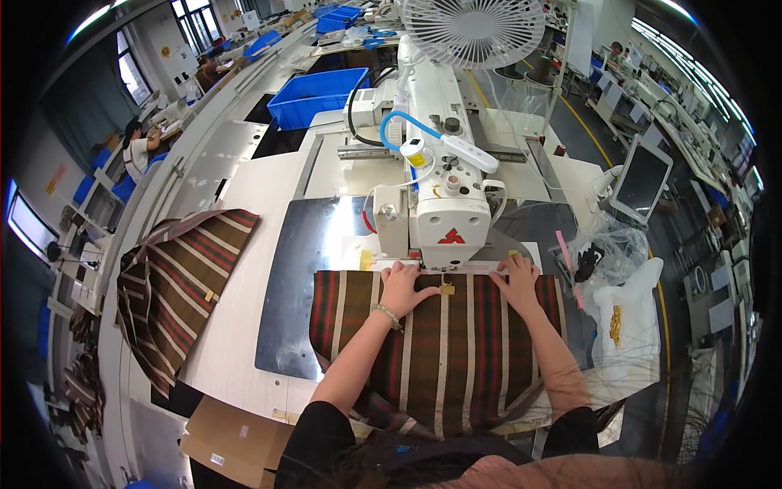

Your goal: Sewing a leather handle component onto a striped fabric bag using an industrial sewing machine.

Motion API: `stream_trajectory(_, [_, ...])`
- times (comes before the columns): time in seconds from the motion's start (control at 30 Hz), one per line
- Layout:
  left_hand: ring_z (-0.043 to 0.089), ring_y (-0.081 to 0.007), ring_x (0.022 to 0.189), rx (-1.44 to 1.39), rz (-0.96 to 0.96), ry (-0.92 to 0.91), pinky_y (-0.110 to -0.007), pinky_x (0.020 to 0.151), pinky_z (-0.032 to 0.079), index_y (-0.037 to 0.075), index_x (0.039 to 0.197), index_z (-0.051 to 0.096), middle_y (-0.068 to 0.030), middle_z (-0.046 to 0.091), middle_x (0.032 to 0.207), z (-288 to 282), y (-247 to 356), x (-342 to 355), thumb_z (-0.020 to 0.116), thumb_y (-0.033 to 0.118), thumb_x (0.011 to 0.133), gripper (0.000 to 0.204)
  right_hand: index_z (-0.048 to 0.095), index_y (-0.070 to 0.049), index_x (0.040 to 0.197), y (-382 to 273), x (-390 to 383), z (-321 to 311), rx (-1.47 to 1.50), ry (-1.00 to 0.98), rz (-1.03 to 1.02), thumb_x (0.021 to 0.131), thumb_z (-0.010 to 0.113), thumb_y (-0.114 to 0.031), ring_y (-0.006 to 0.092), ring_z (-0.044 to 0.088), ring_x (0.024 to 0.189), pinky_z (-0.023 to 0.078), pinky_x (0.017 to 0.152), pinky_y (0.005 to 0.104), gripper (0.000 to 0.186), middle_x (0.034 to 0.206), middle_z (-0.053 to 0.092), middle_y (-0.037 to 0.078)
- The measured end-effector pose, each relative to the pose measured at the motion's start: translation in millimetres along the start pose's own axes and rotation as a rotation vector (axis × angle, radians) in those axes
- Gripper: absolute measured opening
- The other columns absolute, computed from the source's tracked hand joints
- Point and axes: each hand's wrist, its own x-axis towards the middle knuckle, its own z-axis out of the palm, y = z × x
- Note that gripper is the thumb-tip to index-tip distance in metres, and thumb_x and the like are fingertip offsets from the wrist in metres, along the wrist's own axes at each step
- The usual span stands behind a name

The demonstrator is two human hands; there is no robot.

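A brown striped fabric piece [422,350] with red and pale stripes lies in front of a white sewing machine [453,213], its far edge just below the machine head. My left hand [400,291] rests on that far edge, thumb stretched toward a small yellowish tab [447,290] on the fabric. At the edge's right part, my right hand [519,285] presses down with its fingers spread. Both hands look open and hold nothing that I can see. The fabric's near end hangs down toward my body. What lies under the machine head is mostly hidden.
Another striped fabric piece [189,285] lies folded on the left of the table. Behind it stands a blue bin [316,99]. To the right are a tablet-like screen [642,178], clear plastic wrap [607,240] and a white cloth [626,314]. A fan [474,24] rises behind the machine.
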Motion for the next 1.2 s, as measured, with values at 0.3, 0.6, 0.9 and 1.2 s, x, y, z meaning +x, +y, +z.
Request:
stream_trajectory(0.3, [0.051, -0.0196, 0.076, -0.293, 0.105, -0.171, -0.033, 0.083, 0.028, 0.009, 0.087, 0.065, -0.003, 0.059, 0.074, -82.6, 44.7, -22.5, 0.066, 0.033, 0.082, 0.025, 0.052, -0.011, 0.076, -51.1, 0.5, -110.9, 0.501, -0.274, -0.053, 0.079, 0.065, -0.016, 0.0163, 0.048, 0.093, 0.02, 0.09, 0.0348, 0.014, 0.084, 0.056, -0.002])
stream_trajectory(0.6, [0.049, -0.0131, 0.09, -0.482, 0.41, -0.4, -0.03, 0.089, 0.025, 0.009, 0.092, 0.064, 0.0026, 0.057, 0.085, -121.8, 84.0, -21.1, 0.075, 0.028, 0.076, 0.027, 0.049, -0.014, 0.071, -96.6, -6.3, -180.9, 0.768, -0.24, -0.276, 0.081, 0.064, -0.022, 0.0145, 0.045, 0.087, 0.021, 0.088, 0.0329, 0.02, 0.086, 0.053, -0.003])
stream_trajectory(0.9, [0.05, -0.0153, 0.082, -0.826, 0.504, -0.62, -0.032, 0.085, 0.03, 0.007, 0.081, 0.059, -0.0009, 0.053, 0.076, -124.0, 99.0, -18.9, 0.074, 0.032, 0.077, 0.029, 0.047, -0.008, 0.071, -85.3, -5.7, -162.7, 1.073, -0.219, -0.121, 0.087, 0.06, -0.03, 0.014, 0.039, 0.082, 0.029, 0.077, 0.0242, 0.03, 0.09, 0.043, 0.004])
stream_trajectory(1.2, [0.048, -0.0167, 0.078, -1.034, 0.378, -0.715, -0.031, 0.085, 0.031, 0.002, 0.077, 0.059, -0.0007, 0.053, 0.075, -113.2, 94.1, -19.2, 0.076, 0.027, 0.073, 0.031, 0.047, -0.007, 0.074, -75.9, -3.8, -136.2, 1.207, -0.243, -0.086, 0.09, 0.057, -0.026, 0.0126, 0.035, 0.083, 0.028, 0.078, 0.0238, 0.027, 0.094, 0.04, 0.004])
